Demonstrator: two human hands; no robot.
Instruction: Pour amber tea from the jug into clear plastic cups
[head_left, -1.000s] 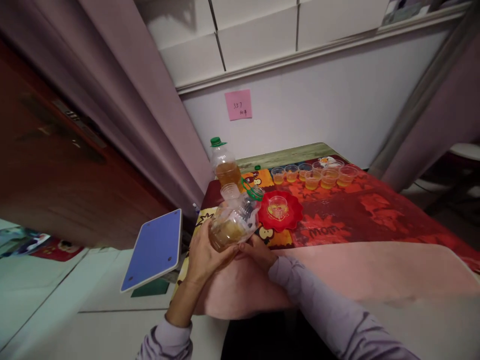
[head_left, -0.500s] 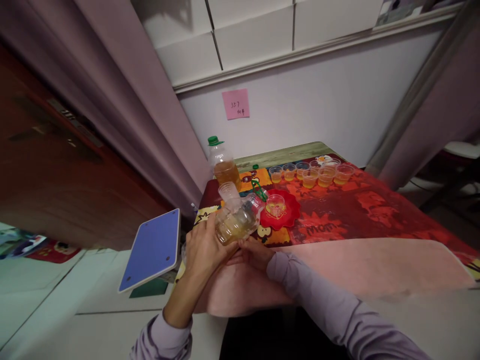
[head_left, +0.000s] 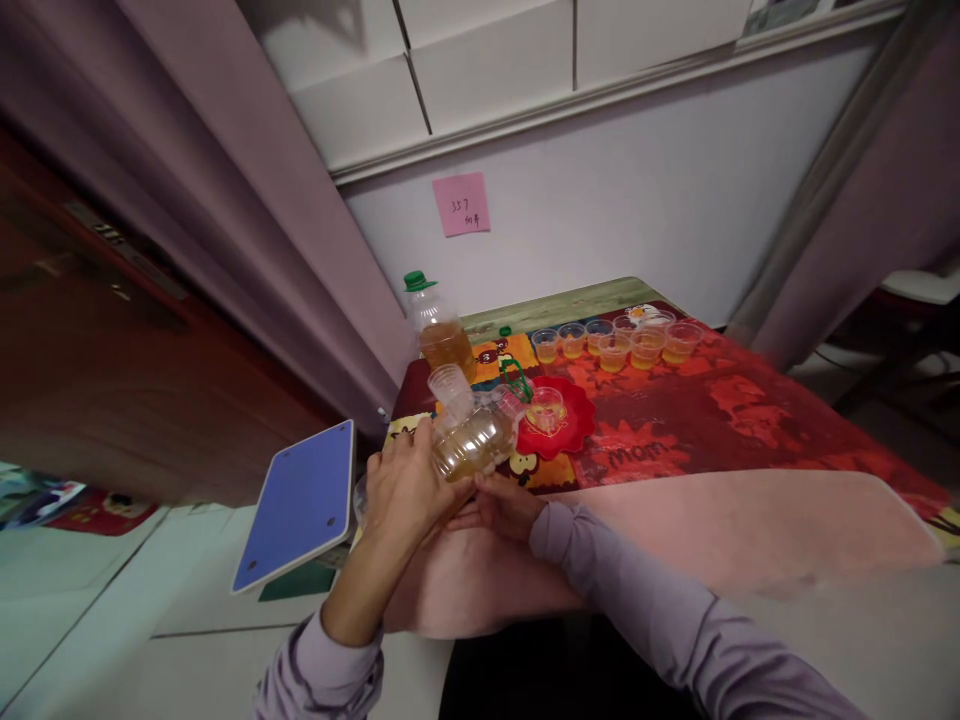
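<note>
My left hand (head_left: 401,485) grips the base of a clear plastic bottle (head_left: 474,440) part full of amber liquid. The bottle is tipped almost level, its neck pointing right at a small clear cup (head_left: 547,404) that stands on a red flower-shaped plate (head_left: 559,432). My right hand (head_left: 496,503) is under the bottle, fingers curled against its underside. A loose green cap ring (head_left: 516,378) hangs by the bottle's neck. A stack of empty clear cups (head_left: 448,386) stands just behind the bottle.
A second bottle with a green cap (head_left: 436,328) stands at the table's back left. Several small cups of amber liquid (head_left: 615,345) sit in rows at the back. A pink cloth (head_left: 712,530) covers the near table edge. A blue board (head_left: 298,503) leans at left.
The bottle has tipped further toward level and its neck has come closer to the cup on the red plate. Both hands stayed on the bottle.
</note>
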